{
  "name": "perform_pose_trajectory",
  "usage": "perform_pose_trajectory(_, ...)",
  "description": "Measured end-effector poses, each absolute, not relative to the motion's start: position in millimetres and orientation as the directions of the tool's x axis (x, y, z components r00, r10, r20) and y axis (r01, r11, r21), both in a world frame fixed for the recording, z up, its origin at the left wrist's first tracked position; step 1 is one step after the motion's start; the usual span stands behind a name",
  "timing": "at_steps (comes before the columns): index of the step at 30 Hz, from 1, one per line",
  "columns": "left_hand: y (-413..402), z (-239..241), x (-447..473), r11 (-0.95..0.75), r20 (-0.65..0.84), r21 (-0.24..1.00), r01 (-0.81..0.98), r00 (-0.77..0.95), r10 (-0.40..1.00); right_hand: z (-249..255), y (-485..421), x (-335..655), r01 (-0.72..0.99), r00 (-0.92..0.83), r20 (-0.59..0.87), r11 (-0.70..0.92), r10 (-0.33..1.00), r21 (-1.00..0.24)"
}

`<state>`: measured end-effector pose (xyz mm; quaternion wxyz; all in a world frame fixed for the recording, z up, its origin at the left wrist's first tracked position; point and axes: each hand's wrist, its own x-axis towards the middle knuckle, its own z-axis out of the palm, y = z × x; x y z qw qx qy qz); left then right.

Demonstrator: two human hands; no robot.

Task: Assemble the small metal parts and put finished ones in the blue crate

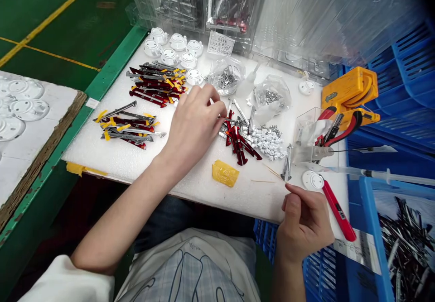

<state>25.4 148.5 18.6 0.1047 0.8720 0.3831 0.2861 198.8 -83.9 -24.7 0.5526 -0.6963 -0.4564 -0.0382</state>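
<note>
My left hand (195,123) reaches over the middle of the white foam board. Its thumb and forefinger pinch one end of a slim dark metallic strip (231,120), just above a loose pile of red and silver strips (238,144). Near the board's front edge, my right hand (304,225) is closed on a thin wooden toothpick (276,174) that points up and left. A second toothpick (262,181) lies on the foam beside a yellow patch (225,173) with a shiny, wet-looking surface. Small white pieces (269,143) are heaped right of the strips.
Strips with yellow tabs (127,127) lie in two groups at left, below white round parts (169,56). Bags of small metal pieces (226,80) stand behind. At right are a clear box with pliers (335,130), an orange tape dispenser (350,96), a red cutter (338,209) and blue crates (370,229).
</note>
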Motion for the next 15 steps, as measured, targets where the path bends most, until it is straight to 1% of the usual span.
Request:
perform_pose_trajectory(2, 146.6, 26.8, 21.4, -0.652, 0.431, 0.439, 0.619, 0.492, 0.757, -23.6, -85.0, 198.7, 0.655, 0.594, 0.541, 0.033, 0.595, -0.755)
perform_pose_trajectory(4, 137.1, 37.0, 17.0, -0.618, 0.437, 0.535, 0.576, 0.437, 0.786, -18.8, -85.9, 196.5, 0.622, 0.613, 0.522, 0.045, 0.593, -0.781)
perform_pose_trajectory(5, 128.6, 41.7, 14.7, -0.599, 0.433, 0.607, 0.523, 0.415, 0.8, -15.0, -86.1, 194.4, 0.597, 0.623, 0.503, 0.052, 0.599, -0.801)
perform_pose_trajectory(7, 104.5, 48.0, 10.9, -0.508, 0.361, 0.777, 0.372, 0.397, 0.844, -6.1, -85.8, 187.9, 0.53, 0.624, 0.445, 0.07, 0.642, -0.845)
perform_pose_trajectory(9, 74.8, 48.5, 8.6, -0.357, 0.248, 0.911, 0.208, 0.415, 0.875, 2.4, -83.7, 179.8, 0.465, 0.578, 0.387, 0.1, 0.719, -0.88)
perform_pose_trajectory(10, 60.0, 46.7, 8.3, -0.274, 0.189, 0.952, 0.134, 0.445, 0.876, 5.8, -82.0, 175.6, 0.44, 0.537, 0.365, 0.117, 0.761, -0.89)
perform_pose_trajectory(12, 34.0, 40.6, 8.9, -0.112, 0.07, 0.992, 0.055, 0.501, 0.863, 10.7, -77.5, 167.9, 0.405, 0.451, 0.331, 0.141, 0.829, -0.903)
perform_pose_trajectory(15, 10.2, 31.5, 9.8, 0.06, -0.068, 0.998, 0.033, 0.517, 0.853, 14.4, -71.2, 159.5, 0.382, 0.377, 0.317, 0.166, 0.87, -0.909)
